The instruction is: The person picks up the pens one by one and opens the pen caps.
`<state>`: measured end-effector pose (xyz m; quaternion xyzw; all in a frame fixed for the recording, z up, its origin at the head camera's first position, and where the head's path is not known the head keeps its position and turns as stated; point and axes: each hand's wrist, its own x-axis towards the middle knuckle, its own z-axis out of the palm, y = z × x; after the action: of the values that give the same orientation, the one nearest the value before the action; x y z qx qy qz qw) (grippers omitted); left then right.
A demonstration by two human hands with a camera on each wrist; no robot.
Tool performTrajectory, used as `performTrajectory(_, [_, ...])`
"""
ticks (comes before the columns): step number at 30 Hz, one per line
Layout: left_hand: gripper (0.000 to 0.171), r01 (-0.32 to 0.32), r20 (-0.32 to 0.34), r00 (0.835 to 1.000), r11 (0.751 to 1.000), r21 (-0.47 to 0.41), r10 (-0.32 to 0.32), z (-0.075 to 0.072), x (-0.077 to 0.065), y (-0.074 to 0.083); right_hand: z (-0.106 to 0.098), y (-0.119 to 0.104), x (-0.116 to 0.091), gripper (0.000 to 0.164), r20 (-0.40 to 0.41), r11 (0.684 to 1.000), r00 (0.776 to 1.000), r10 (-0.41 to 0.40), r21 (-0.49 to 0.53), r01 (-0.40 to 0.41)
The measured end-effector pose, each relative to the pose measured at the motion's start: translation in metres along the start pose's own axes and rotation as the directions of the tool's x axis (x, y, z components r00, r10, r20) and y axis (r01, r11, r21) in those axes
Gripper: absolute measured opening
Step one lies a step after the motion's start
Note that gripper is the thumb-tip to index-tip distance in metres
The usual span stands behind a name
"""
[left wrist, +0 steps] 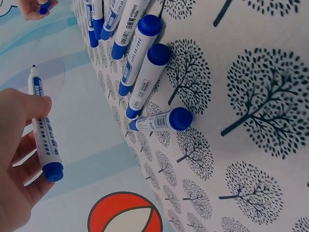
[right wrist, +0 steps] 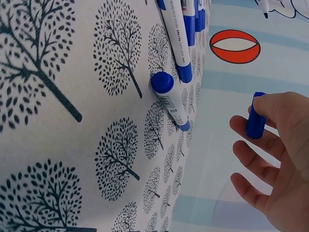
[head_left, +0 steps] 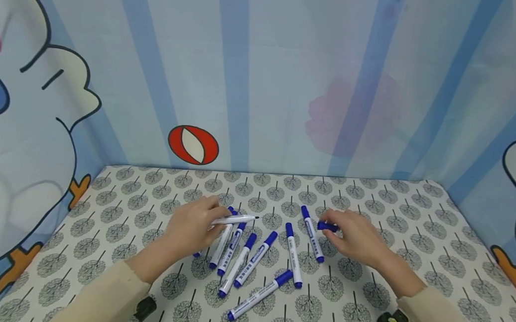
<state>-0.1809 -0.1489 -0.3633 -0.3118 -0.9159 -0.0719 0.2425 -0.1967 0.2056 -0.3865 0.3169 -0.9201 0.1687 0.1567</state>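
My left hand (head_left: 197, 222) pinches an uncapped whiteboard marker (left wrist: 45, 128) between thumb and fingers, its dark tip bare and pointing right in the head view. In my right hand (head_left: 353, 236) a blue marker cap (right wrist: 256, 118) is pinched between thumb and index finger, the other fingers spread loosely. Both hands are raised over the patterned cloth, with a gap between marker tip and cap. Below them lie several capped white markers with blue caps, among them one nearest the front (head_left: 258, 296) and one close to the right hand (head_left: 312, 233).
A white cloth with printed trees (head_left: 310, 309) covers the table. Behind it hangs a pale blue striped curtain (head_left: 272, 92) with a red ball print (head_left: 193, 145). Several markers lie close together at the left hand, partly hidden by it.
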Motion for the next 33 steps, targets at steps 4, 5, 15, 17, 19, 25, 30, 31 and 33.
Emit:
performTrajectory(4, [0.023,0.020,0.021,1.000,1.000,0.021,-0.020,-0.002,-0.005,-0.005,-0.002,-0.001,0.000,0.023,0.004,1.000,1.000,0.006,-0.015,-0.006])
performTrajectory(5, [0.023,0.029,0.031,0.999,0.999,0.028,-0.030,-0.003,-0.007,-0.007,-0.003,-0.001,0.000,0.023,0.005,1.000,1.000,0.010,-0.017,-0.010])
performTrajectory(15, [0.025,0.121,0.086,0.989,0.992,0.033,-0.123,-0.018,-0.021,-0.025,-0.009,-0.003,-0.001,0.024,-0.014,0.999,0.999,0.041,-0.024,-0.041])
performTrajectory(17, [0.026,0.150,0.097,0.984,0.988,0.030,-0.152,-0.020,-0.023,-0.028,-0.010,-0.003,-0.001,0.024,-0.014,0.998,0.998,0.057,-0.021,-0.057])
performTrajectory(19, [0.026,0.177,0.118,0.977,0.984,0.030,-0.179,-0.021,-0.025,-0.031,-0.011,-0.003,-0.001,0.023,-0.010,0.997,0.997,0.074,-0.023,-0.074])
performTrajectory(25, [0.024,0.224,0.139,0.963,0.973,0.055,-0.230,-0.022,-0.031,-0.040,-0.012,-0.001,0.000,0.023,-0.010,0.994,0.994,0.106,-0.034,-0.106])
performTrajectory(30, [0.022,0.264,0.145,0.952,0.963,0.055,-0.269,-0.023,-0.036,-0.047,-0.015,0.000,0.000,0.023,-0.028,0.992,0.992,0.120,-0.036,-0.121])
performTrajectory(31, [0.022,0.275,0.150,0.948,0.960,0.052,-0.280,-0.023,-0.037,-0.049,-0.015,0.001,0.000,0.023,-0.028,0.992,0.992,0.122,-0.036,-0.123])
performTrajectory(33, [0.023,0.297,0.161,0.940,0.954,0.053,-0.301,-0.023,-0.038,-0.052,-0.015,0.001,0.000,0.023,-0.026,0.991,0.992,0.125,-0.038,-0.126])
